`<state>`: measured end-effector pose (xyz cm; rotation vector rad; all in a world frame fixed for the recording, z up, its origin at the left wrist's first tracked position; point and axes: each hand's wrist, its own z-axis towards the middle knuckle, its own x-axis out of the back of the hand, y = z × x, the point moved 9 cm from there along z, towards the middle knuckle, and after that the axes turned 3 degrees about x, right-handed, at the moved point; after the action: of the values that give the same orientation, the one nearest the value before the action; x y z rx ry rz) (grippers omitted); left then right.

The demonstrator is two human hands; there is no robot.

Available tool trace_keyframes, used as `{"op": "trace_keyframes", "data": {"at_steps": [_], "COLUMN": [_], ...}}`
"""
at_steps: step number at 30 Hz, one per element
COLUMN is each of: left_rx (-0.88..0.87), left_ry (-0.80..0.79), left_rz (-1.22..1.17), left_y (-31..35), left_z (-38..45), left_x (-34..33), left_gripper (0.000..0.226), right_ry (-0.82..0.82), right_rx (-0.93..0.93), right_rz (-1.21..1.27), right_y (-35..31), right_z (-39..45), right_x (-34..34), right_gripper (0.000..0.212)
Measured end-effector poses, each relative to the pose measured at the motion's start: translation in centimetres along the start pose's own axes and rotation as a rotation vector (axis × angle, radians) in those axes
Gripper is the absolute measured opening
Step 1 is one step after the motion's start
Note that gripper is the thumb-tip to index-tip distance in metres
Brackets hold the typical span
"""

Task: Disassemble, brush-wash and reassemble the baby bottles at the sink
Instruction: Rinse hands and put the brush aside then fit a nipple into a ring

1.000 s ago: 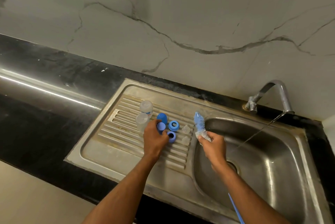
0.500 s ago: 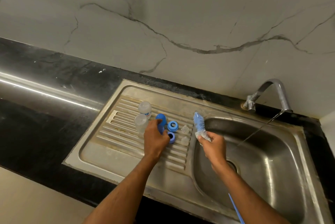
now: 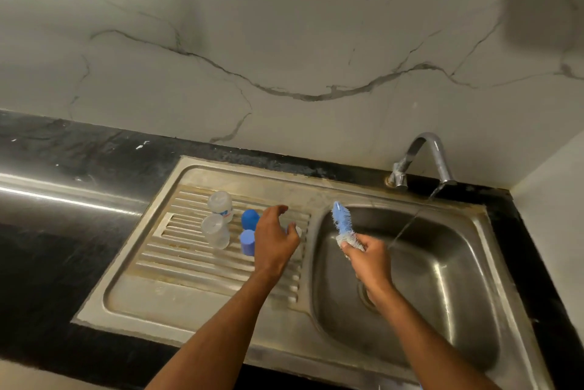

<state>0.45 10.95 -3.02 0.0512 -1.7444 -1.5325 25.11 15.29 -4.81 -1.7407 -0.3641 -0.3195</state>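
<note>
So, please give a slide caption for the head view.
Right hand grips bottle brush over sink; left hand hovers above drainboard parts.

My left hand (image 3: 275,239) has let go of the blue cap (image 3: 247,241), which now stands uncovered on the drainboard (image 3: 177,266), and has shifted right with fingers loosely spread over the small parts there.
</note>
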Motion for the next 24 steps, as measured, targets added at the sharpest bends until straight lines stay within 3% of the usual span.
{"op": "trace_keyframes", "data": {"at_steps": [7, 11, 18, 24], "left_rx": [-0.106, -0.184, -0.278, -0.339], "left_ry": [-0.163, -0.271, -0.463, -0.621], "left_rz": [0.038, 0.072, 0.094, 0.082], "left_y": [5.0, 7.6, 12.0, 15.8], "left_z": [-2.4, -4.8, -9.5, -12.7], "left_x": [-8.4, -13.8, -22.3, -28.2], "left_gripper": [0.032, 0.042, 0.036, 0.038], "right_ry": [0.073, 0.119, 0.205, 0.321], "right_rx": [-0.087, -0.147, -0.164, -0.166], "right_rz": [-0.069, -0.127, -0.132, -0.449], "right_y": [3.9, 6.3, 8.6, 9.6], "right_z": [0.3, -0.1, -2.1, -1.3], "right_x": [7.1, 11.5, 19.0, 26.0], "right_gripper": [0.015, 0.015, 0.012, 0.018]}}
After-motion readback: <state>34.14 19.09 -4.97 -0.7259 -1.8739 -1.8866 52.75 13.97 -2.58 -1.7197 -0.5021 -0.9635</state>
